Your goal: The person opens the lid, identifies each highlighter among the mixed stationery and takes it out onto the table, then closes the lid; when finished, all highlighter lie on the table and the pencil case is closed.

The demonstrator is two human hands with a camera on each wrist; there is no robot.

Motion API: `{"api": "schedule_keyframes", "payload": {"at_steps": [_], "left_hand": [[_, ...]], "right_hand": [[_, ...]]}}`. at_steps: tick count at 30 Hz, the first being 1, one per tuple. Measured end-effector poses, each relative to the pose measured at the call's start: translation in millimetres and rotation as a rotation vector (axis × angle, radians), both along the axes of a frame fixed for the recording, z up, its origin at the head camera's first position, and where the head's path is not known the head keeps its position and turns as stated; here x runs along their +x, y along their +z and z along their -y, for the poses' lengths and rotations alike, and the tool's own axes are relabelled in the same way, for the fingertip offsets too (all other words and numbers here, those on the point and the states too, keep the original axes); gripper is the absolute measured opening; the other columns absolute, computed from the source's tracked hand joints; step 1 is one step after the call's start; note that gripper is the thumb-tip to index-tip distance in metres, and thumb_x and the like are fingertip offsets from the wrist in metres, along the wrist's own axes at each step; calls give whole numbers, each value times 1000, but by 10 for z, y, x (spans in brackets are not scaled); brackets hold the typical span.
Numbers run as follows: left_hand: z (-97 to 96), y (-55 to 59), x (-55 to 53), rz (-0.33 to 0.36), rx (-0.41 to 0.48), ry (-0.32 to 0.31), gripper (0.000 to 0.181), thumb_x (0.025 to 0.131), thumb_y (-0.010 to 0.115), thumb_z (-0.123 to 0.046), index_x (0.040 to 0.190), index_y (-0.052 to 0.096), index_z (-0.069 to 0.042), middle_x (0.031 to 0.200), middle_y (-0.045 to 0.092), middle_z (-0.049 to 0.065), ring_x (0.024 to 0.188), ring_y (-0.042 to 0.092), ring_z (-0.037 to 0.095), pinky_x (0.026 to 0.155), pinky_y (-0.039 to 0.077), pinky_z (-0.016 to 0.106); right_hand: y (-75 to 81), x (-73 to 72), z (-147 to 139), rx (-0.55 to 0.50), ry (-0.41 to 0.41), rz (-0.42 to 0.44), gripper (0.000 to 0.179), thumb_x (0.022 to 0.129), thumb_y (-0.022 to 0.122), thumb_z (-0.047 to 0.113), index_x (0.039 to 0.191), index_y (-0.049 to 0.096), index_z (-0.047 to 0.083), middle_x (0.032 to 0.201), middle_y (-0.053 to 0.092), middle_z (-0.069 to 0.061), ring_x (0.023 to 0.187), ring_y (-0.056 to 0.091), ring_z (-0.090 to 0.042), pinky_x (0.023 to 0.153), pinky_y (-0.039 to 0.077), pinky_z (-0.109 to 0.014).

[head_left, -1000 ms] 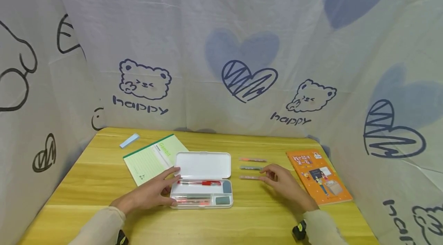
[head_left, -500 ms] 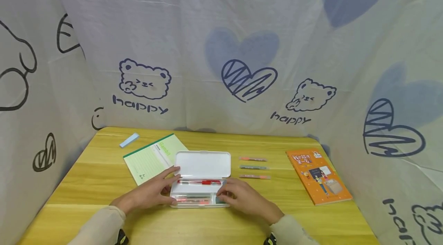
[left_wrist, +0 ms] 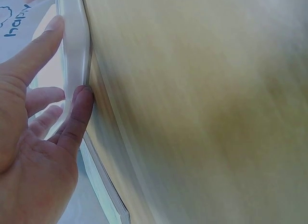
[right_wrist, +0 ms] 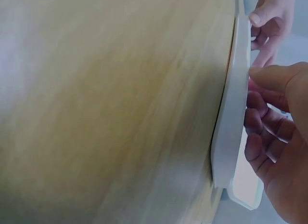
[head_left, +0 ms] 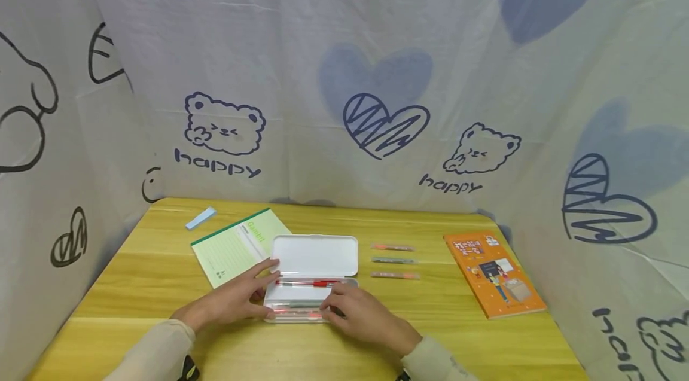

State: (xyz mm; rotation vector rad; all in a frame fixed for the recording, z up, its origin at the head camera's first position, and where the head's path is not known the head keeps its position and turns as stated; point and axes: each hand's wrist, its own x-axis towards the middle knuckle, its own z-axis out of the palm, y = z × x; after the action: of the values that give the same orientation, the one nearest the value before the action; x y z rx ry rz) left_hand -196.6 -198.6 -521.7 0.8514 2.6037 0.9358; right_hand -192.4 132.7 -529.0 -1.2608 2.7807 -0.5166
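Note:
A white pencil case (head_left: 314, 255) lies open on the table, its lid tipped back. My left hand (head_left: 231, 297) grips its left end, thumb at the front edge and fingers near the hinge; the left wrist view shows fingers against the case wall (left_wrist: 76, 46). A red pen (head_left: 304, 283) lies in the case's upper compartment, and reddish and dark slim pens (head_left: 296, 313) lie in the front one. Over the case's right part, my right hand (head_left: 360, 315) has bent fingers in the front compartment at the pens' right ends. Whether they pinch a pen is hidden.
Right of the case, three slim pens lie in a column: an orange one (head_left: 393, 247), a dark one (head_left: 394, 260) and a pinkish one (head_left: 395, 275). An orange book (head_left: 497, 276) is farther right. A green notebook (head_left: 231, 249) and a light-blue strip (head_left: 201, 218) lie left.
My right hand has moved left from the pinkish pen on the table to the case, then farther left to the pens in the front compartment. My left hand has stayed put.

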Motion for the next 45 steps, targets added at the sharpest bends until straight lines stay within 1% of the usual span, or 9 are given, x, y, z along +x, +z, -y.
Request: {"api": "schedule_keyframes", "payload": {"at_steps": [6,14,19,25,30,33,37,40,45], "left_hand": [[6,0,-2,7,4,3,88,97,83,-40,161,46,6,178,24,25,114,66,15,103,56,30],[1,9,2,22,18,2,87,97,84,-38,161,46,7,177,25,26,112,65,13,100,57,28],[-1,2,7,34,27,5,87,96,85,-37,161,46,7,177,24,26,111,66,13,99,57,28],[1,-8,10,23,36,-4,87,96,85,-37,160,46,8,177,24,27,112,69,16,101,58,29],[15,-29,-6,7,39,-12,87,96,85,-36,159,47,9,177,24,27,112,70,17,101,59,29],[16,-41,-12,-9,44,-22,87,96,85,-36,159,46,10,176,25,29,111,70,16,99,59,28],[0,-41,-15,-19,55,-38,87,97,84,-36,158,46,11,175,25,31,111,71,16,100,60,29],[-8,-25,-7,-11,46,-24,87,96,85,-37,159,47,9,176,26,28,112,70,16,102,59,30],[5,-11,1,-15,26,-16,86,96,85,-36,159,47,9,176,26,28,115,70,18,105,58,33]], "right_hand": [[8,33,40,-20,-8,-4,18,110,68,29,117,83,22,107,66,11,87,50,2,76,46,-14],[99,73,124,112,5,-100,19,110,68,29,119,83,23,108,74,11,97,65,-1,86,55,-20],[122,107,167,98,-19,-100,18,109,68,27,118,83,20,108,78,10,99,68,-4,88,57,-22],[87,107,179,16,-96,2,19,108,69,23,120,82,17,111,79,8,102,66,-4,92,57,-25],[56,89,199,-163,-141,113,16,106,72,18,117,83,13,103,78,7,90,62,1,81,55,-19],[42,82,233,-202,-126,134,15,105,74,18,115,83,12,100,78,7,86,58,4,77,52,-16],[33,96,256,-136,-129,66,12,105,75,21,111,83,15,98,76,10,89,57,2,80,51,-18],[50,106,257,-68,-139,-9,10,104,76,23,107,82,17,94,74,12,88,56,-1,81,51,-21],[80,108,269,6,-110,-90,8,103,77,21,104,82,16,93,76,9,86,61,-3,81,54,-21]]}}
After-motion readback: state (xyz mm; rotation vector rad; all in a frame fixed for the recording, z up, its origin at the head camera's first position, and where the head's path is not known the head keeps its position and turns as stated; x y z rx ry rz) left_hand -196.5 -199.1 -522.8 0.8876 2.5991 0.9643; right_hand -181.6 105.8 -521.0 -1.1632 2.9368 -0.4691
